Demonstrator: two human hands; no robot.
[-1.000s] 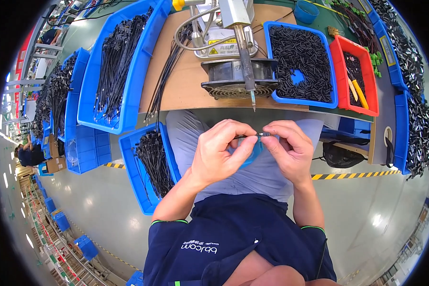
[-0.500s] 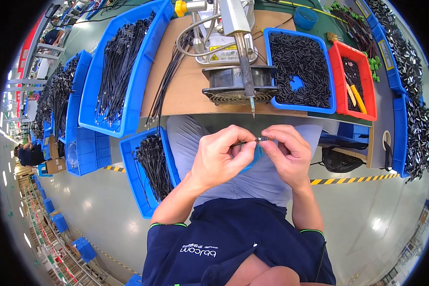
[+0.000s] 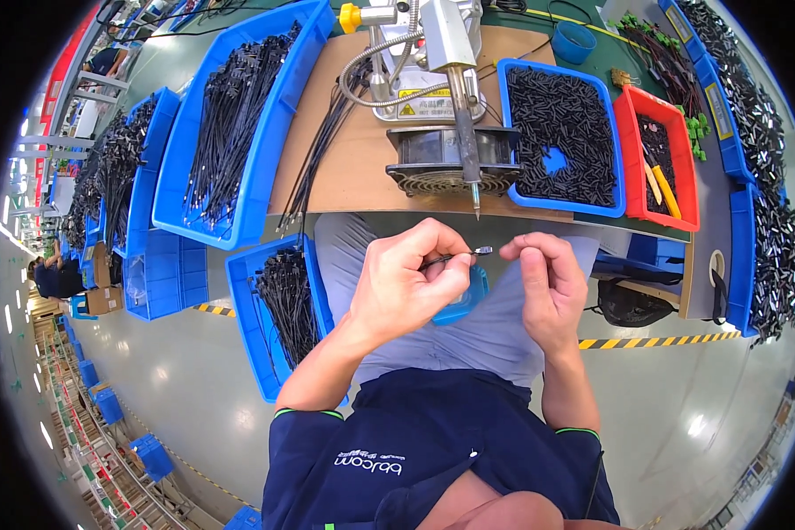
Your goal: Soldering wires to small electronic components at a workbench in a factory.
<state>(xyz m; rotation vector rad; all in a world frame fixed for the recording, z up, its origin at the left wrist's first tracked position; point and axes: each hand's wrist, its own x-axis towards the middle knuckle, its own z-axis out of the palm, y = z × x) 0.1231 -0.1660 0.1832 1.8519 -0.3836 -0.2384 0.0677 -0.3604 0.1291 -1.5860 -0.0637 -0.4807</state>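
Observation:
Over my lap, my left hand (image 3: 408,278) pinches a thin black cable between thumb and forefinger. The cable's small metal-ended connector (image 3: 481,251) sticks out to the right of the fingertips. My right hand (image 3: 550,287) is just beyond that connector, apart from it, its thumb and fingers loosely bent with nothing visible between them. Above the hands, a soldering iron (image 3: 465,132) on a stand points its tip downward. Behind the iron sits a black fan (image 3: 446,161) at the bench edge. A small light-blue container (image 3: 465,305) shows partly behind my left hand, over my lap.
Blue bins of black cables (image 3: 230,132) stand at the left, with another cable bin (image 3: 283,309) lower beside my leg. A blue tray of small black parts (image 3: 561,132) and a red tray (image 3: 627,132) holding yellow-handled tools are on the right. Loose cables (image 3: 327,150) lie on the bench.
My right hand has let go of the connector end and moved right, its fingers coming apart. My left hand still holds the cable, and its metal tip now shows.

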